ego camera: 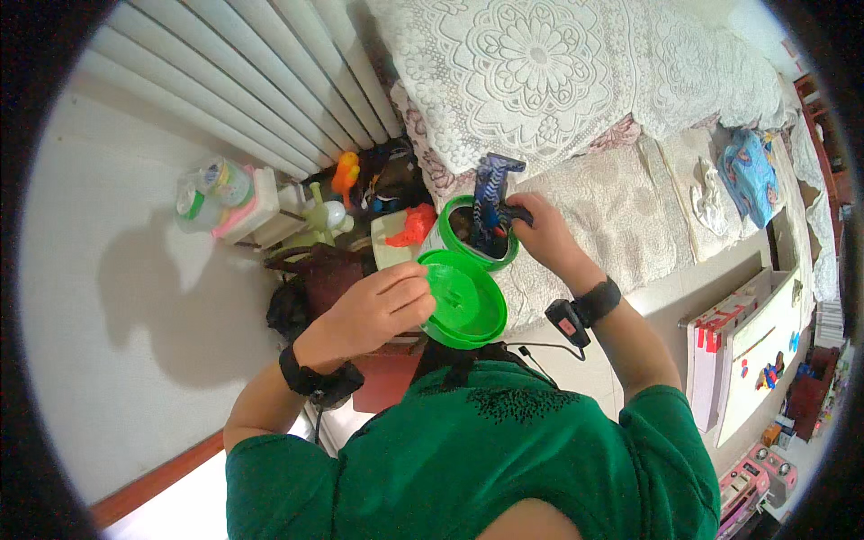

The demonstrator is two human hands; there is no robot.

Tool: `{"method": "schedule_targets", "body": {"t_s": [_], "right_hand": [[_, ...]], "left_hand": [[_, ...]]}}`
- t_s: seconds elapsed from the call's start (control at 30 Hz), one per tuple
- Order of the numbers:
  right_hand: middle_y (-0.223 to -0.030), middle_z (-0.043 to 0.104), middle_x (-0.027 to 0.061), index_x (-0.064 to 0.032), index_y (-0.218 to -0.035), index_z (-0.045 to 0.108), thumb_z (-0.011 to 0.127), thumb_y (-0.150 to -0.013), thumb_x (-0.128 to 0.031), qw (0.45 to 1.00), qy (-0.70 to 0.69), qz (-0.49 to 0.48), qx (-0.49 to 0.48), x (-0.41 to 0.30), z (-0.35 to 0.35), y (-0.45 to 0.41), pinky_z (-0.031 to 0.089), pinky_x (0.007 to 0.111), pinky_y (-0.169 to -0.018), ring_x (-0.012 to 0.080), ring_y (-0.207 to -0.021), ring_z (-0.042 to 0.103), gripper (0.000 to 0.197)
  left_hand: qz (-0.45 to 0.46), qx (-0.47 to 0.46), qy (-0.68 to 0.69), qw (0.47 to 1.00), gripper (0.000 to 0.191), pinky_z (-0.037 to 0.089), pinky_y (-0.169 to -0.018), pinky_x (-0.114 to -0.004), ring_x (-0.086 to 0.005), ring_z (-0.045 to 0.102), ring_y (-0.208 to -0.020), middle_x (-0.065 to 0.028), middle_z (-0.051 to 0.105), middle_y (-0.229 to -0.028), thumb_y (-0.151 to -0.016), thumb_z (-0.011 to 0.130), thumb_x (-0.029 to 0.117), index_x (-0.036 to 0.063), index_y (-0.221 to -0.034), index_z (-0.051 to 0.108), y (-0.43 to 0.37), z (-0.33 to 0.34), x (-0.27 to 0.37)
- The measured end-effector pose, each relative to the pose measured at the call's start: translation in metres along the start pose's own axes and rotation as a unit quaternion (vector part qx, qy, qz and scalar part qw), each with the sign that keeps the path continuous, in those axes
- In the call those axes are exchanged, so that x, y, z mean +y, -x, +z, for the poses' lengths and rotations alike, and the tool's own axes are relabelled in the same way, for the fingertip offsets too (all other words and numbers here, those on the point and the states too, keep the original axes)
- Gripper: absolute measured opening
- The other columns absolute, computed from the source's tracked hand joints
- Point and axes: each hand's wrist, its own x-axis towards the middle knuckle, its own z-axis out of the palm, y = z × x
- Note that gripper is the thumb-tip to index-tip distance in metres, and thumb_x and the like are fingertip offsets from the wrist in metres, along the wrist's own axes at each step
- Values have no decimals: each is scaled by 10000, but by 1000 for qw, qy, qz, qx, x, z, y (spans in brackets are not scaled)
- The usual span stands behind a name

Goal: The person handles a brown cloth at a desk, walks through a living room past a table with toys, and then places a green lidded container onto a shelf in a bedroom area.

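Pinched in my left hand (395, 297) is the rim of a round green plastic lid (472, 304), held tilted with its hollow side showing. Just beyond it stands a white bucket with a green rim (509, 256), its mouth open and dark items inside. My right hand (543, 226) grips the dark end of a blue patterned object (491, 192), whose kind I cannot tell; its lower part overlaps the bucket's mouth. A crumpled red plastic bag (413, 226) lies on a pale surface left of the bucket.
A bed or couch with a white lace cover (540, 61) lies ahead. A blue patterned cloth bundle (750, 177) is at right, above a whiteboard (763, 358) with magnets. At left are clear plastic jars (226, 182), an orange toy (346, 172) and a white radiator (256, 74).
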Motion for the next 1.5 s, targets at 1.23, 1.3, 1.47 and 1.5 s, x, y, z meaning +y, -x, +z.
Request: {"method": "schedule_targets", "body": {"t_s": [1.23, 1.3, 1.47, 1.5], "right_hand": [[-1045, 555, 102, -42, -1235, 391, 529, -778, -70, 859, -419, 263, -133, -13, 58, 9, 506, 334, -749, 223, -861, 590, 478], [-1098, 550, 96, -48, -1256, 384, 571, -788, -67, 868, -421, 195, -178, 29, 73, 8, 485, 330, -797, 204, -955, 565, 505], [-1169, 527, 119, -63, -1292, 348, 628, -796, -53, 843, -484, 151, -178, 4, 73, 5, 468, 328, -846, 187, -1035, 538, 569], [-1167, 525, 122, -59, -1294, 342, 624, -796, -40, 847, -481, 139, -179, 18, 77, 6, 469, 324, -844, 186, -1036, 537, 573]], "left_hand": [[-148, -19, 88, 985, 386, 464, -828, -365, -313, 532, -949, -140, 529, -967, -692, 635, 80, 14, -1053, 515, 2, 0, -15], [-220, -14, 153, 963, 425, 439, -860, -377, -326, 522, -970, -167, 528, -1028, -742, 636, 115, 9, -1124, 483, 5, 10, -23], [-374, 25, 277, 885, 512, 358, -946, -355, -311, 455, -1128, -197, 471, -1187, -836, 601, 237, -6, -1244, 410, 22, 31, -42], [-370, 24, 278, 886, 512, 358, -946, -355, -311, 455, -1128, -197, 471, -1187, -836, 601, 237, -6, -1244, 410, 29, 43, -47]]}}
